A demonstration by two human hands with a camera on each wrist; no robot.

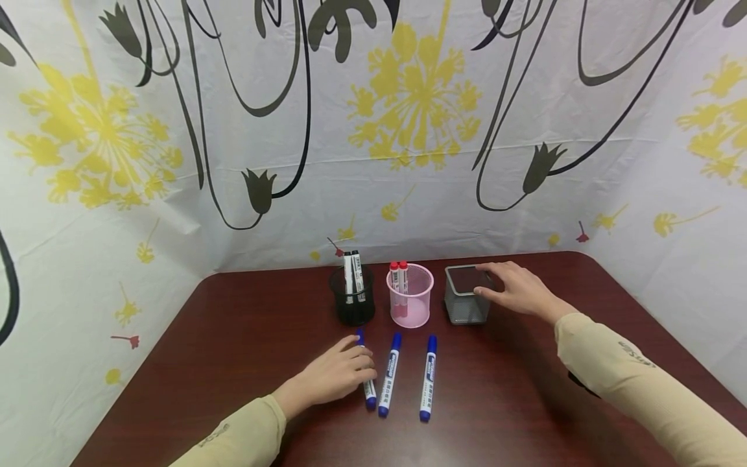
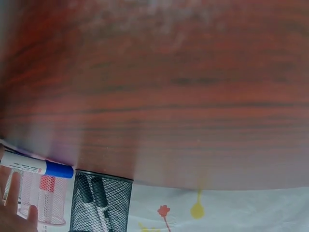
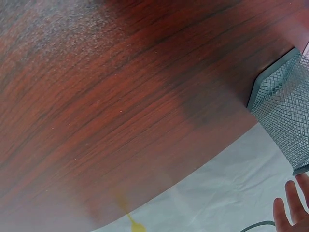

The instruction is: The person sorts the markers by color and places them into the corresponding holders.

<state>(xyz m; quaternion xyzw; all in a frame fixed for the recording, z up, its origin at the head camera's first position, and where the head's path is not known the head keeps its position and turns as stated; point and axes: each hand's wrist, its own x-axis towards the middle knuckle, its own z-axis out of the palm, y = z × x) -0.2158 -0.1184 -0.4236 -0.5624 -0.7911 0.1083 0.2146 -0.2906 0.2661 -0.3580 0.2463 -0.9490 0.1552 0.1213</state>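
My left hand is over the leftmost blue-capped whiteboard marker, its fingers loosely bent around the barrel. In the left wrist view the fingers are beside that marker; no firm grip shows. Two more blue markers, a middle one and a right one, lie to its right. At the grey square mesh pen holder, my right hand spreads its thumb and fingers about the right rim. The right wrist view shows fingertips close to the rim of the holder; contact is unclear.
A black mesh cup holds black-capped markers. Beside it, a pink mesh cup contains two red-capped markers. All the containers stand towards the back of the dark wooden table, before a patterned cloth.
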